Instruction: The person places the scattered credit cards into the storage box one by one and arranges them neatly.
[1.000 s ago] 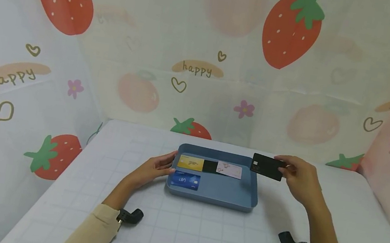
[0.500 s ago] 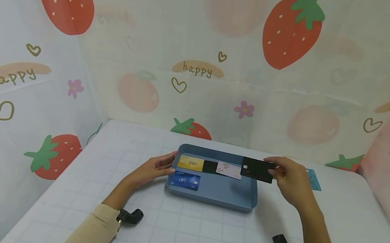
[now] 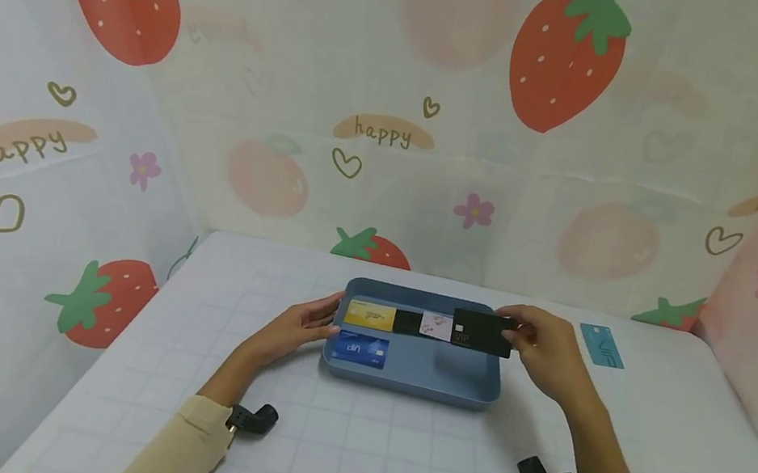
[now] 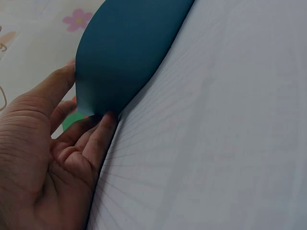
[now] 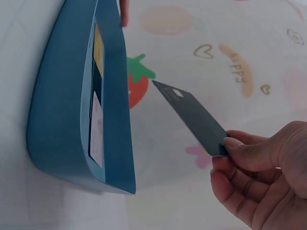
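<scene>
Right hand pinches the black card by one end, up over the tray, right side | left hand, fingers relaxed, touches the tray's left end | yellow card and blue card lie inside | teal card out on the table

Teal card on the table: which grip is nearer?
Right: the right grip, holding a black card, is just left of the teal card; the left grip touches the left end of the tray, farther off.
</scene>
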### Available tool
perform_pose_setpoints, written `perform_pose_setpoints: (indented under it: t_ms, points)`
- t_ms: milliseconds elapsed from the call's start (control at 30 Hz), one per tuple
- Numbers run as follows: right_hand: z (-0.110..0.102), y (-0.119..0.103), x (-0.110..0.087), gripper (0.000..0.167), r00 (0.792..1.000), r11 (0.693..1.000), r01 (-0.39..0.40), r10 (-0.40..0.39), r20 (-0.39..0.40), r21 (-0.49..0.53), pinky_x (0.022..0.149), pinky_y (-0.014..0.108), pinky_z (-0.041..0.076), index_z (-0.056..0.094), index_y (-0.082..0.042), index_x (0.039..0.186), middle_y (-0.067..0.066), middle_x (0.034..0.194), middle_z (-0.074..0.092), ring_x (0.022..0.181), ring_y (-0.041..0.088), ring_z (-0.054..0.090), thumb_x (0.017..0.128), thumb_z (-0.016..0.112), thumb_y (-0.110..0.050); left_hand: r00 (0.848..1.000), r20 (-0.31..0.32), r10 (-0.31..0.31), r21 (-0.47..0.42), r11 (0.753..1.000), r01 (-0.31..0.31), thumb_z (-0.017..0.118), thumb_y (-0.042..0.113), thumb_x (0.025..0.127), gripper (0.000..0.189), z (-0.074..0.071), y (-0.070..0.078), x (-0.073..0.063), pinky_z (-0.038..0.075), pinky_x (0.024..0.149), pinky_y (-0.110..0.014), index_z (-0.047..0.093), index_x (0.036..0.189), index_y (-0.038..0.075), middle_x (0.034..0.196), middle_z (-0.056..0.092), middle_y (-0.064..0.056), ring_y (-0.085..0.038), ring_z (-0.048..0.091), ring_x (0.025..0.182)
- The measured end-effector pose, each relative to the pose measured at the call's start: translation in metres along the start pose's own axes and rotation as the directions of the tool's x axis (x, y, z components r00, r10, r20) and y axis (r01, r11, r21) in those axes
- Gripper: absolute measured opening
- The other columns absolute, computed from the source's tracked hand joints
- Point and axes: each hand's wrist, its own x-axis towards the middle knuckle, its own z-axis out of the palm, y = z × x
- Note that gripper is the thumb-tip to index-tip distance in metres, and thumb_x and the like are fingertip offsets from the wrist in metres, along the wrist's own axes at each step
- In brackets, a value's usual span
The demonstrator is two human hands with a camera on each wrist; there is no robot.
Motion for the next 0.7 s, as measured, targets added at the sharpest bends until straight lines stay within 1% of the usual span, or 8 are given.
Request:
perform_pose_setpoints:
  t_ms: [200,400,467,567,700]
  points:
    - [0.008,-0.001,0.001,0.030,1.000,1.000,-0.005,0.004,0.018,0.016,0.063,0.033,0.054,0.073,-0.005,0.118,0.012,0.100,0.072,0.076,0.023,0.065,0.092,0.068,0.007,1.000,-0.015,-0.011,-0.005,1.000,0.011,0.068,0.025,0.100,0.073,-0.001,-0.001,-0.002,0.035,0.116,-0.031,0.030,0.161,0.013,0.164,0.031,-0.006,-0.021,0.036,0.147]
    - [0.016,-0.002,0.001,0.029,0.998,0.999,-0.038,0.036,0.055,0.038,0.063,0.032,0.055,0.072,-0.005,0.120,0.012,0.100,0.072,0.074,0.021,0.066,0.093,0.068,0.005,1.000,-0.007,-0.022,0.009,1.000,0.022,0.068,0.027,0.100,0.074,-0.002,-0.001,-0.004,0.034,0.116,-0.033,0.029,0.161,0.014,0.165,0.030,-0.005,-0.020,0.036,0.147]
    - [0.018,-0.003,0.001,0.029,0.998,0.998,-0.036,0.034,0.056,0.044,0.063,0.031,0.055,0.072,-0.004,0.119,0.012,0.100,0.072,0.073,0.019,0.065,0.093,0.068,0.005,1.000,-0.009,-0.019,0.013,1.000,0.019,0.067,0.027,0.100,0.073,-0.002,0.000,-0.003,0.034,0.116,-0.033,0.029,0.161,0.014,0.165,0.030,-0.005,-0.021,0.036,0.147]
    - [0.022,-0.004,0.002,0.028,0.997,0.998,-0.039,0.035,0.061,0.056,0.062,0.031,0.054,0.073,-0.003,0.118,0.011,0.095,0.073,0.070,0.019,0.064,0.092,0.068,0.006,1.000,-0.015,-0.012,0.016,1.000,0.012,0.067,0.027,0.100,0.073,-0.001,0.001,-0.002,0.034,0.117,-0.033,0.030,0.161,0.015,0.165,0.030,-0.005,-0.021,0.036,0.147]
    - [0.029,-0.005,0.003,0.028,0.994,0.995,-0.064,0.057,0.094,0.081,0.060,0.031,0.054,0.073,-0.003,0.119,0.009,0.089,0.072,0.069,0.022,0.062,0.093,0.068,0.005,1.000,-0.012,-0.009,0.017,1.000,0.009,0.067,0.026,0.100,0.073,0.000,0.000,0.000,0.034,0.117,-0.034,0.029,0.161,0.014,0.165,0.029,-0.007,-0.022,0.036,0.147]
